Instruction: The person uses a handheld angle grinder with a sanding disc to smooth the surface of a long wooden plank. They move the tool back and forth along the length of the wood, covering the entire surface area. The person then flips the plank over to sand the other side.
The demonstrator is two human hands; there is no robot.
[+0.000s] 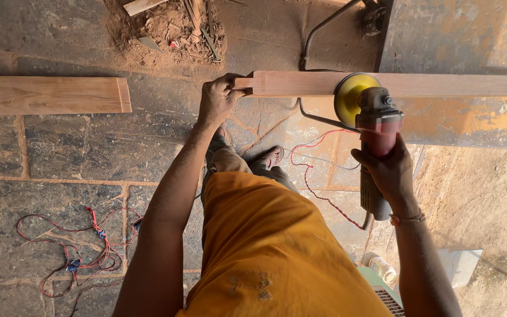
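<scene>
At your far left, 1 wooden board [48,95] lies flat on the dark stone-slab floor [60,152], whose joints show pale and dusty, and below it a tangle of red wire [80,255] sprawls across the slabs. Up top, a heap of reddish sawdust and wood scraps [177,26] sits against the paving. Your left hand [218,98] is closed around the near end of the long plank [441,84], thumb and fingers wrapped over its cut end, and that plank runs level from your hand out past the right edge of view. Your right hand [387,170] grips the red body of the angle grinder [374,147], whose yellow disc [350,97] rests against the plank's face (about midway along the part you can see). Behind the plank stands a worn yellow-and-grey surface [459,41], and to the right the ground turns to bare sandy dirt [488,194].
</scene>
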